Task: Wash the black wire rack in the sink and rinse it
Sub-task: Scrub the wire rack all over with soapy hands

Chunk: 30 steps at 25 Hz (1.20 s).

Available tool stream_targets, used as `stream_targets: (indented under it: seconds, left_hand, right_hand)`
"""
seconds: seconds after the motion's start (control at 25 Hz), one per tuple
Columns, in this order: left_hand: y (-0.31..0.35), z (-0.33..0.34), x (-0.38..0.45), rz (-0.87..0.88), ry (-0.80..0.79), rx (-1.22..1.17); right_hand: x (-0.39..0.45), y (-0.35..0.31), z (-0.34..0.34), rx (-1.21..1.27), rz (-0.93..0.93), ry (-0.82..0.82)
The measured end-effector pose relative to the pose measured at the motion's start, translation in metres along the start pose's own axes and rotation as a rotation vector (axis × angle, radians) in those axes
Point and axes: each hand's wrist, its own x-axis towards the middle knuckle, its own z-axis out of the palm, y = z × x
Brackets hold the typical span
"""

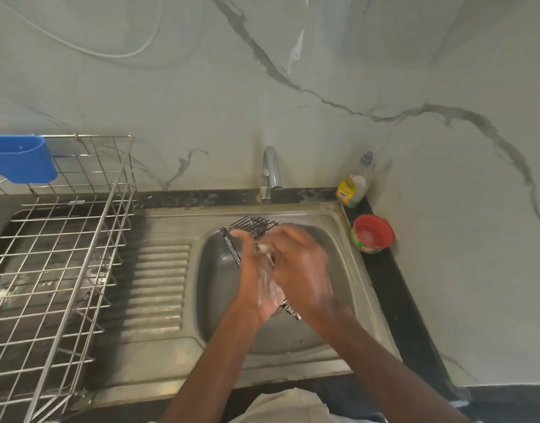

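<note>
With soapy left hand [262, 279] fingers curled round it and right hand [296, 257] grip hidden, the black wire rack [250, 224] may slip into the sink [333, 218]

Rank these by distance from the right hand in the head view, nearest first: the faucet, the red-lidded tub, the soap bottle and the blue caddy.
From the right hand, over the sink basin:
1. Red-lidded tub, on the counter to its right.
2. Faucet, behind the sink, straight back.
3. Soap bottle, back right corner, past the tub.
4. Blue caddy, hung on the drying rack, far left.
</note>
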Motion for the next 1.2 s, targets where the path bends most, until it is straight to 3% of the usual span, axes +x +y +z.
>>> stream_targets:
  seconds: [0.08, 0.2, 0.24, 0.36, 0.4, 0.52, 0.72, 0.84, 1.08, 1.2]
  left_hand:
    - [-0.001, -0.006, 0.003, 0.021, -0.013, -0.024]
    - [-0.001, -0.009, 0.006, 0.045, -0.024, 0.027]
    - [-0.002, -0.008, 0.004, 0.056, -0.021, 0.047]
    - [0.005, -0.003, -0.004, 0.122, 0.007, -0.018]
    - [0.010, -0.003, -0.005, 0.153, 0.020, -0.062]
    - [0.019, -0.015, -0.004, 0.210, 0.062, -0.187]
    - [0.015, -0.024, 0.003, 0.274, 0.093, -0.342]
    - [0.009, -0.025, 0.002, 0.245, 0.061, -0.278]
    - [0.019, -0.019, -0.006, 0.197, 0.020, -0.252]
    - [0.010, -0.015, -0.005, 0.120, 0.041, -0.184]
  right_hand:
    - [0.026, 0.009, -0.002, -0.090, 0.090, -0.082]
    - [0.041, 0.032, -0.012, -0.124, 0.308, -0.017]
    - [0.039, 0.031, -0.013, -0.095, 0.312, -0.003]
    - [0.012, 0.018, -0.002, -0.021, 0.068, 0.007]
    - [0.002, 0.023, 0.001, 0.002, 0.070, 0.051]
    - [-0.021, 0.048, 0.004, 0.051, 0.317, 0.145]
    - [-0.065, 0.040, 0.017, -0.061, 0.160, 0.130]
    - [-0.052, 0.019, 0.031, 0.008, 0.015, 0.068]
    - [-0.064, 0.049, 0.009, -0.117, -0.041, 0.050]
    - [-0.052, 0.033, 0.013, -0.021, -0.013, 0.111]
